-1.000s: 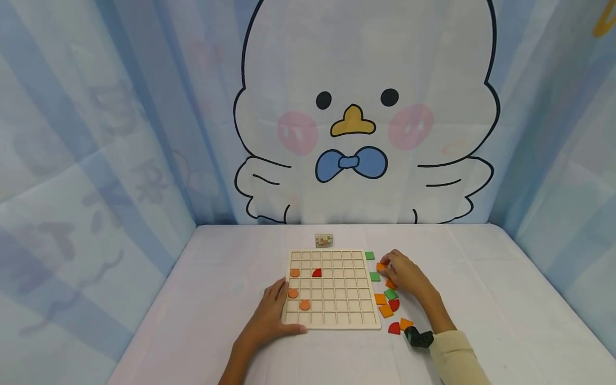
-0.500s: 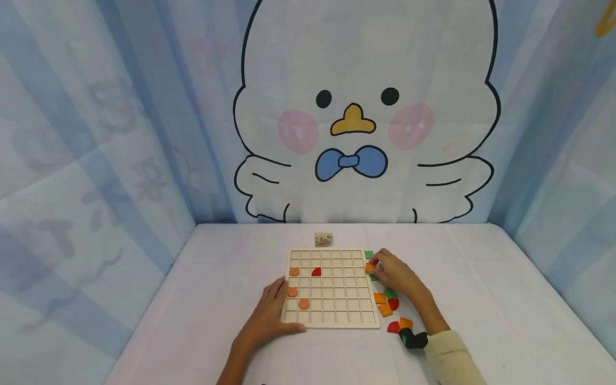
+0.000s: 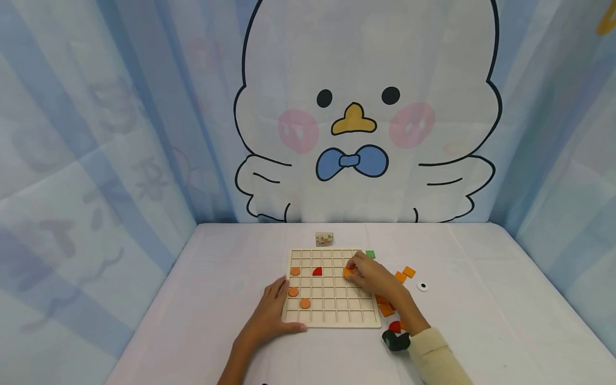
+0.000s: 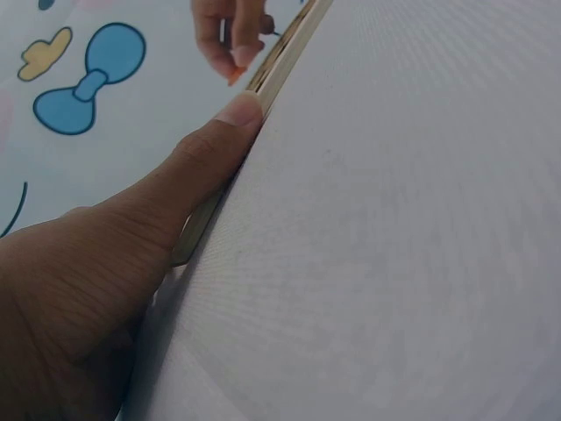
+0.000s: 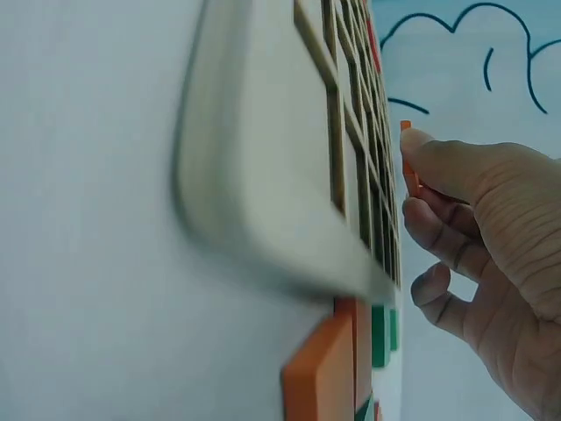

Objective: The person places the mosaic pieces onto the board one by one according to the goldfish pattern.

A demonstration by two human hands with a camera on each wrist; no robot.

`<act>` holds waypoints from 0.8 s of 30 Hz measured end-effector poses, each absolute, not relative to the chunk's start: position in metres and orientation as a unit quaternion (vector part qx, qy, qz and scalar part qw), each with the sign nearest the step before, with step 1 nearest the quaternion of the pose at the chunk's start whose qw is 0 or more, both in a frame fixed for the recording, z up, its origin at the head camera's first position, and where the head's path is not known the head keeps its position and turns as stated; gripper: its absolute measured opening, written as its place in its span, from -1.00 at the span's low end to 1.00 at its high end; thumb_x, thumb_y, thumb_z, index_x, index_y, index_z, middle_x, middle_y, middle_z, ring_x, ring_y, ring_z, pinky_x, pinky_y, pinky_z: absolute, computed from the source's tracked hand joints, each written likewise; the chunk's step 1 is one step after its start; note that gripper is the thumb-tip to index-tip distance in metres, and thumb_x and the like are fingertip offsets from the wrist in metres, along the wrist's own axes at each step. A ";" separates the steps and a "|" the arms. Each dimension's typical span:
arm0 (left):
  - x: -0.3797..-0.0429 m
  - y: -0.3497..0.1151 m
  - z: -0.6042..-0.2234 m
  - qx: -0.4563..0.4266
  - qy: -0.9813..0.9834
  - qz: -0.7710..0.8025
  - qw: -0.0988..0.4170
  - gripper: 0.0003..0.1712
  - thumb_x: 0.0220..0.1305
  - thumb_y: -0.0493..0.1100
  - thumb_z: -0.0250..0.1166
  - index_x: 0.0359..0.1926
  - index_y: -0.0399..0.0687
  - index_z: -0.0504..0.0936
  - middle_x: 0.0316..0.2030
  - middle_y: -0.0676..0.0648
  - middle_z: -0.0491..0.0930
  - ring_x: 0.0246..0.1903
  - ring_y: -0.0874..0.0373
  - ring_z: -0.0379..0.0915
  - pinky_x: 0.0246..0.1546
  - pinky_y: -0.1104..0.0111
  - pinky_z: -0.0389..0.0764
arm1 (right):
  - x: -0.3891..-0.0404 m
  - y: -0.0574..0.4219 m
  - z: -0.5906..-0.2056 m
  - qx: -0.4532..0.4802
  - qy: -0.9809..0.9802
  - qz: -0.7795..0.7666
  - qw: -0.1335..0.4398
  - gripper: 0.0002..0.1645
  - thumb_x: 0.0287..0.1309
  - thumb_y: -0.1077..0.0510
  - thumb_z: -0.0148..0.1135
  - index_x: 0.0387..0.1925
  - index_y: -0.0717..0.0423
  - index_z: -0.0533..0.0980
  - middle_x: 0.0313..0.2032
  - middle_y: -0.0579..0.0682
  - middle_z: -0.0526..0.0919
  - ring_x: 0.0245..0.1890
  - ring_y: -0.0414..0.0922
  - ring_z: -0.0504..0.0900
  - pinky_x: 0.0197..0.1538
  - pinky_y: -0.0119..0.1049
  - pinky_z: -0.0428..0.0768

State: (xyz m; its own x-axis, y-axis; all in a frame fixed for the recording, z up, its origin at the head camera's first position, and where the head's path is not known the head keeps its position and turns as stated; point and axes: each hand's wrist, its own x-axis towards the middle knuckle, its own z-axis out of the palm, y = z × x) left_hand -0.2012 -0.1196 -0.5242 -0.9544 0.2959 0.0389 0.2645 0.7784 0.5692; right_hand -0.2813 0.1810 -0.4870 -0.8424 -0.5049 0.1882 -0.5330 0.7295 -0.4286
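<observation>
My left hand (image 3: pixel 271 310) steadies the cream gridded board (image 3: pixel 337 324) at its near left corner. Its straight thumb lies against the front edge, and its fingers lie along the left side. Over the board's right part, my right hand (image 3: pixel 372 275) pinches an orange square tile (image 5: pixel 408 167) between thumb and fingers. In the right wrist view that tile stands on edge, above the grid. Set in the board's cells are several round orange pieces, one being a disc (image 3: pixel 305 303), and a red quarter-circle piece (image 3: pixel 317 271).
Right of the board lie loose orange tiles (image 3: pixel 386 309), a green tile (image 3: pixel 370 254) and a red quarter-circle piece (image 3: pixel 394 326), partly under the right forearm. A white disc with a black dot (image 3: pixel 422 287) lies farther right. Behind the board stands a small patterned block (image 3: pixel 324 239).
My right hand has carried the orange tile left, from the loose pieces to over the board. Orange tiles and the white disc at right are now uncovered. My left hand has stayed put.
</observation>
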 end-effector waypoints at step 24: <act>-0.201 -0.119 -0.521 0.154 0.941 0.299 0.029 0.44 -0.21 0.52 0.42 0.52 -0.15 0.02 0.51 -0.19 -0.02 0.47 -0.12 -0.05 0.39 -0.03 0.22 | -0.278 0.115 -0.488 0.327 -0.917 0.229 0.012 -0.74 0.21 0.06 0.33 -0.16 0.13 0.57 -0.20 -0.07 0.49 -0.33 -0.24 0.45 -0.20 -0.33 0.55</act>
State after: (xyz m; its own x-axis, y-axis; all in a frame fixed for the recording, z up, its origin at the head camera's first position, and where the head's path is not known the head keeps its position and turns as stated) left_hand -0.2009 -0.1192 -0.5208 -0.9510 0.3068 0.0379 0.2724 0.7738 0.5719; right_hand -0.2778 0.1149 -0.4882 -0.7861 -0.5937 0.1719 -0.6047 0.6811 -0.4128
